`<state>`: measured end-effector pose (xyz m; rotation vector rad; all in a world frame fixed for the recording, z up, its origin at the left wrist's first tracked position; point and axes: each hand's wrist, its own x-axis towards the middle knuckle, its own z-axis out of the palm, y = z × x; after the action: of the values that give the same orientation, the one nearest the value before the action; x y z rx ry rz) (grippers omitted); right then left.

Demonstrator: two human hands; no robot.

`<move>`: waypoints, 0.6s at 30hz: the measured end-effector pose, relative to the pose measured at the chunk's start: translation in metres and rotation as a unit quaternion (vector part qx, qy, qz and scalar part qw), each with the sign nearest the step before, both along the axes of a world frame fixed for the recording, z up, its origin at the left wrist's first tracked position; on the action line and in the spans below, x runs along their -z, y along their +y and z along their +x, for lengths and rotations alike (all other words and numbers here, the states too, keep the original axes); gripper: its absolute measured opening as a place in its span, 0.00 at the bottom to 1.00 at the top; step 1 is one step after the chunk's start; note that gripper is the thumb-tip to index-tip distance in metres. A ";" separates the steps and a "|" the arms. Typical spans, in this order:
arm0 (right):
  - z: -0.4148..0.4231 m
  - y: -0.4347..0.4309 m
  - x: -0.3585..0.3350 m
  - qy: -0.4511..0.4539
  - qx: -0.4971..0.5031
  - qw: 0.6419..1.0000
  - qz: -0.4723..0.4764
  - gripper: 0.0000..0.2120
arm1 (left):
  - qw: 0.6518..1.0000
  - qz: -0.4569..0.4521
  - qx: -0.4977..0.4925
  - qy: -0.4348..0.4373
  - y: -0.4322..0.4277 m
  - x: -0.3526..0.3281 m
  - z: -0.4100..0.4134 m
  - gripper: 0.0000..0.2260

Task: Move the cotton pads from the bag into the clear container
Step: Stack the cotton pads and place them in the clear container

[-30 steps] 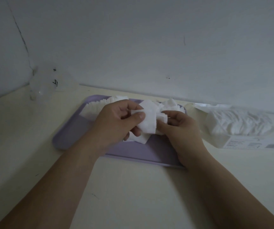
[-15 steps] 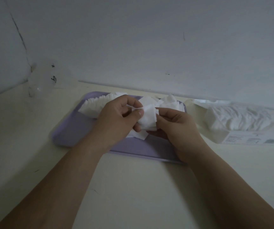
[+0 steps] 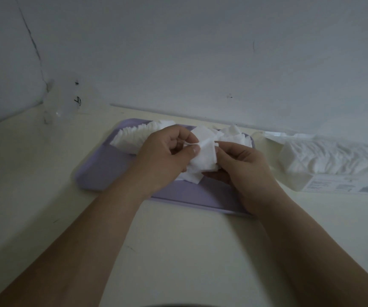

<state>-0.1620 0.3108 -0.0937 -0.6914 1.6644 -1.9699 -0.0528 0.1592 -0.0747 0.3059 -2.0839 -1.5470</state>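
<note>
Grip is much as in the earlier frame: left hand (image 3: 165, 158) and right hand (image 3: 245, 167) still pinch the same small stack of pads (image 3: 203, 159) between them, above the tray (image 3: 103, 171). The left thumb now lies slightly further onto the top pad, which seems to be peeling off. The bag (image 3: 324, 160) sits right on the table (image 3: 178, 251), the container (image 3: 61, 103) far left.

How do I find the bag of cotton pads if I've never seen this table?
Start at the cream table and find the purple tray. The bag lies just right of it. Only it has a printed label on its front and white pads packed inside.
</note>
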 end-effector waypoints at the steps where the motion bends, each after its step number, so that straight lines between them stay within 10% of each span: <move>1: 0.000 0.000 0.000 -0.002 0.000 1.000 -0.002 0.10 | 1.000 -0.002 -0.001 -0.002 0.001 0.000 0.000 0.06; 18: 0.003 0.002 -0.006 0.001 -0.111 0.992 -0.054 0.22 | 0.995 0.031 -0.094 -0.006 0.002 0.003 -0.005 0.01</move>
<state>-0.1595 0.3131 -0.0875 -0.8787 1.4223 -1.9098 -0.0579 0.1614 -0.0774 0.5202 -1.9581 -1.5009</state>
